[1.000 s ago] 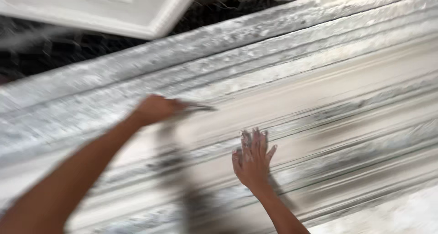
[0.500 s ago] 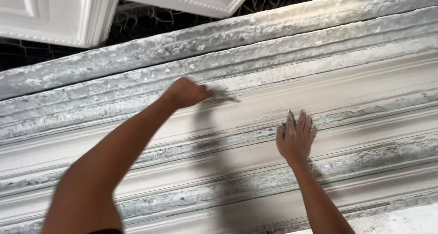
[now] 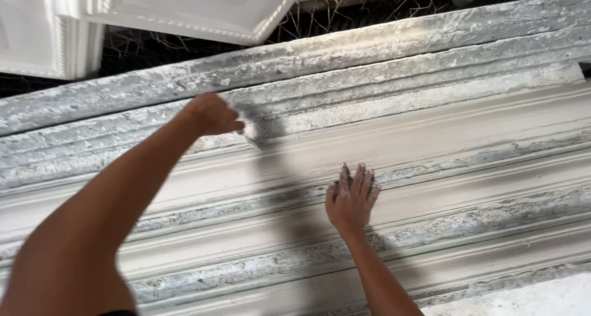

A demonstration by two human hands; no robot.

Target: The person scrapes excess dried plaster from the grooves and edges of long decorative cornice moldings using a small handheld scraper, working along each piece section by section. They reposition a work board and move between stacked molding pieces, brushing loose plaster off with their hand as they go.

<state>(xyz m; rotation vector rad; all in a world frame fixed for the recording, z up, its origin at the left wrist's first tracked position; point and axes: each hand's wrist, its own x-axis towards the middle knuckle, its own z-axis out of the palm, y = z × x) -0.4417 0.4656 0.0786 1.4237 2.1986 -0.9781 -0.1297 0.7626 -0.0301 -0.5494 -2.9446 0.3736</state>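
Plaster moulding (image 3: 431, 137) fills almost the whole view, a long ribbed piece running from lower left to upper right, with raised ridges and shallow channels side by side. Its upper edge is rough and grey, and beyond that edge lies a dark gap with wire mesh (image 3: 369, 8) showing. Two white framed panels (image 3: 184, 8) hang over the gap at the top left, close above the moulding's far edge. At the bottom right corner a pale flat surface (image 3: 529, 297) meets the moulding's near edge. The smooth cream band through the middle is open to the right of both hands. The left hand (image 3: 212, 114) is curled into a loose fist at the rough grey ridges near the top, knuckles up; whether it grips anything cannot be told, since the fingers hide the palm. The right hand (image 3: 351, 199) lies flat and open on a middle ridge, fingers together and pointing up the slope, dusted with white.
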